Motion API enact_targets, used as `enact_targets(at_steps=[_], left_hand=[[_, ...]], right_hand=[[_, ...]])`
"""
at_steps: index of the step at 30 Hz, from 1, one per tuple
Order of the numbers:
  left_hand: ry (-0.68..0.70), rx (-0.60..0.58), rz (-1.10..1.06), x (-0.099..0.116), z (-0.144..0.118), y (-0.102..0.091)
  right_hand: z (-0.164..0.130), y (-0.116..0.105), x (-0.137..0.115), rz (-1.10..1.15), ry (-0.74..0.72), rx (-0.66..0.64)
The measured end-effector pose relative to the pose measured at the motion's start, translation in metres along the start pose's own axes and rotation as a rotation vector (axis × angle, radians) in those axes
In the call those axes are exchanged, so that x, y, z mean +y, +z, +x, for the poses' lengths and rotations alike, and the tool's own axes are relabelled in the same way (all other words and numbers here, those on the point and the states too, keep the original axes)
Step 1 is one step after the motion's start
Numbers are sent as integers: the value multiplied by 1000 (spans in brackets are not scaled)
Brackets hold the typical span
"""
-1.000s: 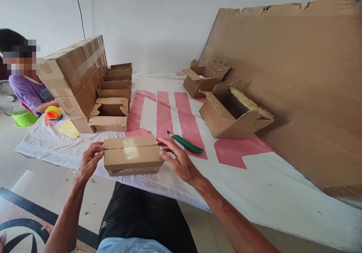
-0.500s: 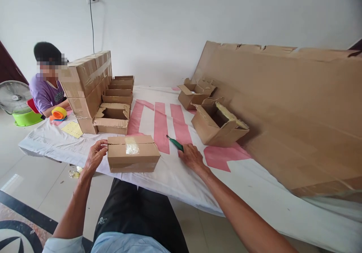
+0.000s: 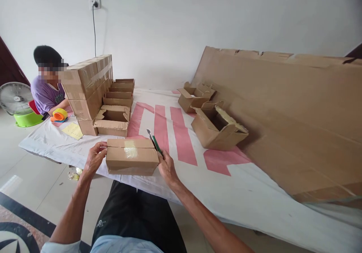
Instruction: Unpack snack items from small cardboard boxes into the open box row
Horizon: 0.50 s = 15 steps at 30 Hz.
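A small taped cardboard box (image 3: 132, 156) lies shut at the near edge of the white and pink sheet (image 3: 254, 185). My left hand (image 3: 94, 158) grips the box's left end. My right hand (image 3: 166, 166) is at the box's right end and holds a green utility knife (image 3: 153, 141), blade pointing up and away, beside the box's top right corner.
Two open torn cartons (image 3: 218, 126) (image 3: 195, 95) lie right of centre before a big leaning cardboard sheet (image 3: 294, 109). A stack of taped boxes (image 3: 86, 83) and open cartons (image 3: 113, 119) stand at left. A seated person (image 3: 46, 85), tape rolls (image 3: 59, 114), a fan (image 3: 14, 97) lie beyond.
My right hand left the box, reached right to the green knife on the sheet, picked it up and came back to the box's right end. The left hand stayed on the box.
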<state>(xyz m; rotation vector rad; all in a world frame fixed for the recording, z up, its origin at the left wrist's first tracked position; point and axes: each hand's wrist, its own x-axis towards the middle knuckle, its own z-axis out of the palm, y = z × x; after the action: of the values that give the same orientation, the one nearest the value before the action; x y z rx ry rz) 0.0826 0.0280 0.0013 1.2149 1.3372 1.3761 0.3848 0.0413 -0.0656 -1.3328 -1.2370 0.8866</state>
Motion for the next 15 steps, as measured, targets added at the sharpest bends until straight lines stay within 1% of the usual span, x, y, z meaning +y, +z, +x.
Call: enact_targets(at_steps=[2, 5, 7, 8, 9, 10, 12, 13, 15], left_hand=[[21, -23, -6, -2, -2, -4], [50, -48, 16, -4, -4, -7], [71, -64, 43, -4, -4, -8], [83, -71, 58, -3, -4, -8], [94, -76, 73, -3, -4, -8], [103, -80, 85, -2, -4, -8], [111, -80, 96, -2, -4, -8], [109, -81, 102, -1, -4, -8], [105, -86, 117, -2, -5, -8]], right_hand=[[-3, -3, -4, 20, -14, -3], [6, -17, -13, -7, -35, 2], [18, -30, -25, -31, -57, 24], [24, -37, -34, -38, -77, 17], [30, -44, -44, -47, -104, -18], [35, -49, -57, -62, -136, -82], [41, -56, -84, -122, -205, -282], [42, -57, -98, -160, -236, -383], [44, -55, -123, -223, -286, -527]])
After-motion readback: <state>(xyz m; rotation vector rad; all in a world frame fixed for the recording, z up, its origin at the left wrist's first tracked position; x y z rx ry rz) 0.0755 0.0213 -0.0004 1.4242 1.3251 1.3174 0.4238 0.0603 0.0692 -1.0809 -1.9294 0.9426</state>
